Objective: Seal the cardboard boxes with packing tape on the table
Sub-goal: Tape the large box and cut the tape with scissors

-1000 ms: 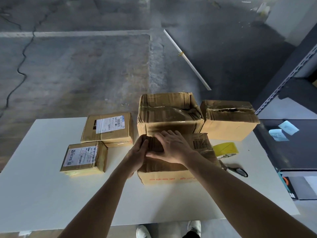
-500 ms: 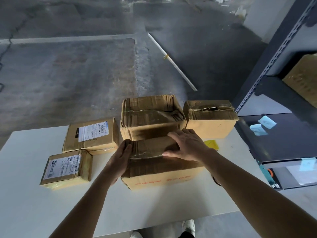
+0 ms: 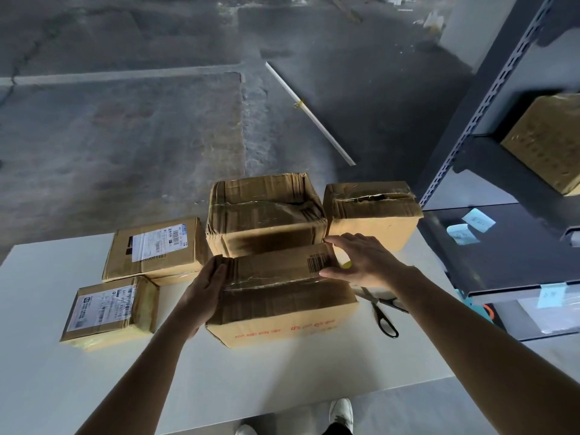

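A cardboard box with red print and a barcode lies near the front of the white table, its top flaps closed under shiny tape. My left hand presses flat against its left end. My right hand rests with spread fingers on its far right top corner. A sliver of the yellow tape roll shows under my right hand. Behind stand a larger worn box and a smaller box with a split top seam.
Two labelled parcels lie on the left of the table. Black-handled scissors lie right of the front box. A dark metal shelf rack holding a box stands close on the right. Concrete floor lies beyond the table.
My right hand slid from the middle of the box top to its far right corner. My left hand moved from the top to the left end. The view turned right.
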The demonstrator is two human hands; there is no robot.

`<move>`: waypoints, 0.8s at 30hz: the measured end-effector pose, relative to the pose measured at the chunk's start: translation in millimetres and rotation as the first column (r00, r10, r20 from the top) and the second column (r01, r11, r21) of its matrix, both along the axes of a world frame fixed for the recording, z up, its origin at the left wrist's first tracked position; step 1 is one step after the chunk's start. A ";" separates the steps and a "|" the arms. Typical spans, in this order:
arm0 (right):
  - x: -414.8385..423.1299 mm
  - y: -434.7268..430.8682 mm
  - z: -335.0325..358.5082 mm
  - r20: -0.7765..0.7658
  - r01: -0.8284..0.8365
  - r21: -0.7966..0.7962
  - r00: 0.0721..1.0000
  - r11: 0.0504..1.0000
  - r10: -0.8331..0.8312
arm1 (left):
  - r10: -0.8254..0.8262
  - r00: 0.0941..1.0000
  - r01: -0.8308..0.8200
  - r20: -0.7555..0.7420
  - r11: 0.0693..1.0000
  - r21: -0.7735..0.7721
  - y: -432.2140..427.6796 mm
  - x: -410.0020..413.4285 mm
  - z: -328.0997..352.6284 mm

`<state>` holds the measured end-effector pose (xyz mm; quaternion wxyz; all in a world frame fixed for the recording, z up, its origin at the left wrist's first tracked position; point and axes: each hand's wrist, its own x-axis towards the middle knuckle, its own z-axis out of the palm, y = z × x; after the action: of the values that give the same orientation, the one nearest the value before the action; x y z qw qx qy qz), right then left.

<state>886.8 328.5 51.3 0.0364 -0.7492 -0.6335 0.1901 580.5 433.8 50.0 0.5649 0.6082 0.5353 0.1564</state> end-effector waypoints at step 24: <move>23.4 -48.8 -33.5 -0.610 0.537 -0.059 0.648 0.841 -0.456 | -0.431 0.456 0.887 -0.778 0.290 0.360 -33.6 125.9 -1.6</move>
<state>910.2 279.7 17.8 0.3340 -0.7894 -0.3686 0.3598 706.5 400.2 48.4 0.0967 0.9641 0.2320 -0.0855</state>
